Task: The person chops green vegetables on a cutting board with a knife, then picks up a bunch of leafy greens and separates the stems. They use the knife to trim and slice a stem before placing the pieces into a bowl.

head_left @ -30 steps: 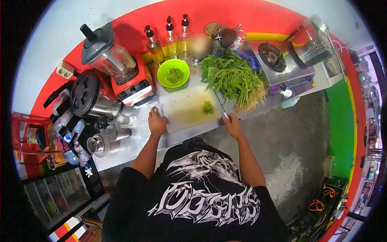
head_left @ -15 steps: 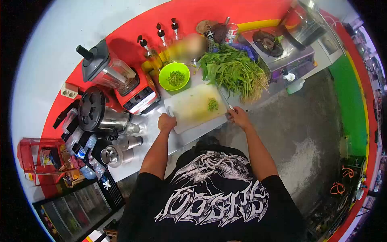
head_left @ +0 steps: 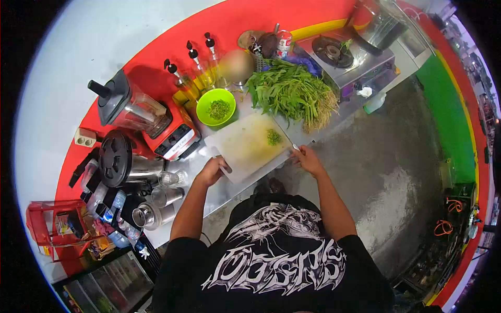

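My left hand is closed on the near-left end of a white cutting board, its fingers at the handle slot. Near the board's far-right end lies a small heap of chopped greens. My right hand grips a knife by its pale handle, next to the board's right edge; the blade is hard to make out. Just behind the board stands a lime-green bowl with chopped greens inside. A large bunch of leafy greens with roots lies beyond my right hand.
A red blender and a steel pot with a black lid stand on the left. Steel cups sit nearer. Pump bottles line the wall. A gas stove occupies the back right, with floor to the right.
The view has shifted and turned slightly. My left hand and the board's left end sit a little lower in view, with the board more slanted. Both hands keep their grips.
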Demonstrator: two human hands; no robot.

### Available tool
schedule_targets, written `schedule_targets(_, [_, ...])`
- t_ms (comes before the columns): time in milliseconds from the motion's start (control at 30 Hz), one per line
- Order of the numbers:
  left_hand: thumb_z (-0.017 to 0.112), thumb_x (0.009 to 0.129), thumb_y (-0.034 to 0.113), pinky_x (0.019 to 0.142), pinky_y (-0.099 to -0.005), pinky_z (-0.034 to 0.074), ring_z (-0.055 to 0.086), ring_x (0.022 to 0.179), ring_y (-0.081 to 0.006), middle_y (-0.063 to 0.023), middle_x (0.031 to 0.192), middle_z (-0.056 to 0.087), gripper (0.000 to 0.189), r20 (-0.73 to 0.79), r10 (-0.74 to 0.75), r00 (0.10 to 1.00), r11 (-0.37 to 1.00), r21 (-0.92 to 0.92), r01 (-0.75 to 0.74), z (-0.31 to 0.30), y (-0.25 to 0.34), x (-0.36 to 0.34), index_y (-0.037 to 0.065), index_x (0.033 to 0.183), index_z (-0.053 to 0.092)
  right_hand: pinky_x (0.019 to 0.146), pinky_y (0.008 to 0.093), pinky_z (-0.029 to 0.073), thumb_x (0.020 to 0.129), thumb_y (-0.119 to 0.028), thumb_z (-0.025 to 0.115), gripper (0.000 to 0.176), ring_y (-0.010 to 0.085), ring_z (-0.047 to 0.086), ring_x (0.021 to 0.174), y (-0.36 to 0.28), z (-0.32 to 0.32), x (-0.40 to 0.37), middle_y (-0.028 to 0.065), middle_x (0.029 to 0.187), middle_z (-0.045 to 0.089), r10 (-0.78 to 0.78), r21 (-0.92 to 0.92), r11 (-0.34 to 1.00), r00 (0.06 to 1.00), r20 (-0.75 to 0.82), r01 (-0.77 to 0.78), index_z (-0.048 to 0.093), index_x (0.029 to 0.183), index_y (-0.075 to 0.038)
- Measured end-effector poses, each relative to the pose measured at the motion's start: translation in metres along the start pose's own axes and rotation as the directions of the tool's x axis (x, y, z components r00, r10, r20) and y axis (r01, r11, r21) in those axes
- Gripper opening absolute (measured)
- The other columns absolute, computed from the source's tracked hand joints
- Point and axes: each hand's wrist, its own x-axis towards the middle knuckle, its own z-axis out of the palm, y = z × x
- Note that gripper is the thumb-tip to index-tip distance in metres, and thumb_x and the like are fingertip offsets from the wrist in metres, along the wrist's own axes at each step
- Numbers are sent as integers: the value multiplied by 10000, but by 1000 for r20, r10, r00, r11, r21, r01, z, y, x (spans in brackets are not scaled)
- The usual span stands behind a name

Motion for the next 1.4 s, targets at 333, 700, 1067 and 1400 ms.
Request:
schedule_targets(333, [613, 782, -2, 816, -374, 523, 642, 809, -241, -92, 840, 655, 118, 299, 33, 954, 984, -174, 20, -25, -23, 5, 18, 893, 647, 656, 292, 482, 1028, -323, 586, 283, 125, 653, 775, -14, -34, -50, 38, 942, 695, -82, 45, 995, 979, -187, 92, 620, 1125, -59])
schedule_targets(700, [675, 800, 33, 806, -312, 494, 627, 835, -163, -56, 871, 681, 127, 253, 154, 955, 967, -236, -94, -18, 11, -44, 24, 925, 693, 606, 250, 429, 1002, -260, 637, 214, 83, 579, 697, -58, -40, -72, -6, 822, 636, -152, 53, 984, 953, -262, 171, 651, 1075, -58])
schedule_targets(1067, [588, 807, -52, 752, -299, 535, 659, 786, -181, -81, 851, 684, 220, -240, 238, 941, 837, -441, -324, 30, -2, -81, 12, 1007, 654, 553, 300, 359, 997, -343, 649, 369, 81, 408, 602, -162, -3, 44, -22, 665, 501, -297, -231, 926, 954, 42, 298, 673, 1122, 4])
schedule_targets(1400, [595, 778, -34, 792, -318, 481, 599, 780, -180, -60, 815, 622, 194, -525, 276, 805, 659, -506, -556, 97, -33, -48, 40, 953, 638, 649, 393, 479, 929, -350, 696, 317, 264, 635, 686, -230, -8, 125, 146, 815, 689, -343, -486, 539, 707, 619, 687, 726, 1020, -48])
